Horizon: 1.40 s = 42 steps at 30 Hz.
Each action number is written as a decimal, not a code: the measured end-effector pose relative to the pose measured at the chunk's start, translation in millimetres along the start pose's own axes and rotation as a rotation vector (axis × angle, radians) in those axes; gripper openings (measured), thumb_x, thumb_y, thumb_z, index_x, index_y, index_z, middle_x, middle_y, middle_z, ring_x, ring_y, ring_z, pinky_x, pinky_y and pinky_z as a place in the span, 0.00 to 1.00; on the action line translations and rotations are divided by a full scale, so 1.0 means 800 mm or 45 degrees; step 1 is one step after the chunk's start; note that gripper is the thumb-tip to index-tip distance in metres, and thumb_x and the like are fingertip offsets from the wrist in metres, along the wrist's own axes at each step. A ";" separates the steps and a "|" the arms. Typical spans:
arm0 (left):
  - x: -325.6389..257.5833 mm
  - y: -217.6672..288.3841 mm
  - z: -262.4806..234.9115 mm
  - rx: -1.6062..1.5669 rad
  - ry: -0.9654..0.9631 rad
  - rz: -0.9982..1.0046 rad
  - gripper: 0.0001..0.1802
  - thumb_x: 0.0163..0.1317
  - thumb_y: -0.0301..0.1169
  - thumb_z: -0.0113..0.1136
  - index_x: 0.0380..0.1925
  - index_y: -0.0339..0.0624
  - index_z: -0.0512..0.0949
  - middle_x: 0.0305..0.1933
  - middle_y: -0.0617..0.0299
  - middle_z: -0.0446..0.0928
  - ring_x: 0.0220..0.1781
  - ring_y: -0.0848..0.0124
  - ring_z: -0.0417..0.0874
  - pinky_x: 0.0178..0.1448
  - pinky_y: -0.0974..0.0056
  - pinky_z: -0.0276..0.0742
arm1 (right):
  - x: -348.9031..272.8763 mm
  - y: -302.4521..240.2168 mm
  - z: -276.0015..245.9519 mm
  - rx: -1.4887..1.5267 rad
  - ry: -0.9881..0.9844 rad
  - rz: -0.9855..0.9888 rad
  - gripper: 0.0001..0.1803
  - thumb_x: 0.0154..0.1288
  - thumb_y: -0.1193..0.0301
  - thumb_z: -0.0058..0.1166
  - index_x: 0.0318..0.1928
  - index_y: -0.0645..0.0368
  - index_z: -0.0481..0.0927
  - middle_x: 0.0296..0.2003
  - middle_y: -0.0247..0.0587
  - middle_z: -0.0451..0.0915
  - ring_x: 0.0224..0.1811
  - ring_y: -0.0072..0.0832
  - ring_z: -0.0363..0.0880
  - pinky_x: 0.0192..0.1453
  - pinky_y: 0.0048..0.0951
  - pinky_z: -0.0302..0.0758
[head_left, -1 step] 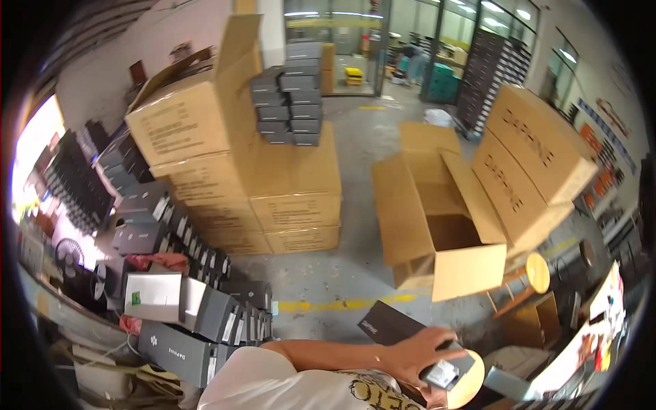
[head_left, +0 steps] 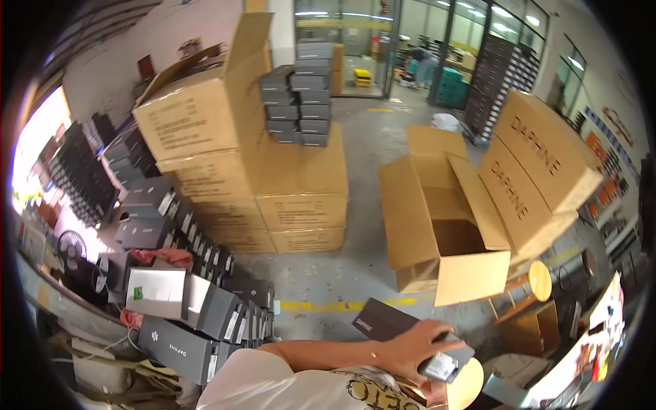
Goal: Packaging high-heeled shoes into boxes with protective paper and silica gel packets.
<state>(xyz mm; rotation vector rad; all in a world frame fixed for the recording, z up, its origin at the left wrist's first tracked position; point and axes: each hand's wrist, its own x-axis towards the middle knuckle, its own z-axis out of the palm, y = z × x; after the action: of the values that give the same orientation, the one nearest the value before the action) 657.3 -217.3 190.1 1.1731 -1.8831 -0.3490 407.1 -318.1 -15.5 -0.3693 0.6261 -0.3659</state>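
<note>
So the left hand point(head_left: 413, 347) was clamped over the top of one dark shoebox point(head_left: 381, 318), thumb and fingers spread across it, with the box sticking out past the hand on both sides and its single white label point(head_left: 441, 367) just below the fingers. Only a scrap of the right hand point(head_left: 433, 392) showed under that labelled end, so I honestly couldn't tell if it was gripping anything. Two round yellow stools: one stool seat point(head_left: 467, 386) right beside the hands, one stool point(head_left: 540, 281) farther right. Ahead of the hands sat one open carton point(head_left: 410, 219), with two closed cartons point(head_left: 536, 171) stacked beyond it to the right. Way ahead-left stood two columns of grey boxes point(head_left: 297, 102), and left of the hands one white-lined box point(head_left: 156, 292) gaped open.
</note>
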 end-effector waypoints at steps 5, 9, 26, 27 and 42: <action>-0.060 -0.022 -0.081 0.309 0.158 -0.285 0.48 0.42 0.46 0.73 0.66 0.55 0.63 0.61 0.44 0.58 0.65 0.44 0.58 0.67 0.46 0.57 | 0.096 -0.021 0.173 0.132 -0.358 0.541 0.32 0.67 0.43 0.34 0.62 0.50 0.68 0.57 0.45 0.75 0.57 0.48 0.75 0.51 0.61 0.75; -0.078 -0.037 -0.106 0.364 0.037 -0.467 0.46 0.42 0.43 0.72 0.65 0.57 0.64 0.62 0.45 0.56 0.64 0.45 0.58 0.69 0.46 0.55 | 0.155 -0.029 0.206 -0.114 -0.426 0.766 0.39 0.64 0.38 0.35 0.66 0.51 0.64 0.59 0.47 0.72 0.58 0.50 0.73 0.57 0.61 0.72; 0.029 -0.198 -0.160 0.628 -0.151 -0.467 0.45 0.47 0.30 0.66 0.68 0.57 0.58 0.69 0.41 0.52 0.73 0.49 0.52 0.75 0.46 0.46 | 0.322 -0.184 0.232 -0.427 -0.525 0.631 0.43 0.56 0.39 0.44 0.67 0.50 0.62 0.63 0.45 0.67 0.64 0.47 0.66 0.63 0.60 0.63; 0.023 -0.207 -0.159 0.682 -0.116 -0.535 0.45 0.48 0.31 0.66 0.68 0.54 0.58 0.69 0.40 0.52 0.73 0.48 0.51 0.75 0.47 0.47 | 0.332 -0.184 0.232 -0.393 -0.515 0.619 0.43 0.55 0.39 0.46 0.67 0.49 0.62 0.63 0.45 0.67 0.64 0.47 0.66 0.62 0.60 0.64; -0.122 -0.312 -0.325 0.356 1.291 -1.094 0.39 0.54 0.34 0.68 0.65 0.42 0.61 0.65 0.44 0.62 0.67 0.49 0.65 0.67 0.55 0.65 | 0.580 -0.223 0.527 -0.210 -0.821 -0.381 0.36 0.56 0.37 0.43 0.57 0.46 0.74 0.56 0.33 0.74 0.61 0.39 0.68 0.64 0.54 0.62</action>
<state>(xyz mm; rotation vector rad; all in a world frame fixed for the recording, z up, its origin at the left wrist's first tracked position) 1026.9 -214.0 136.7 1.8464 -0.5062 0.0875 979.4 -582.7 149.1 -0.7056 -0.0348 -0.4518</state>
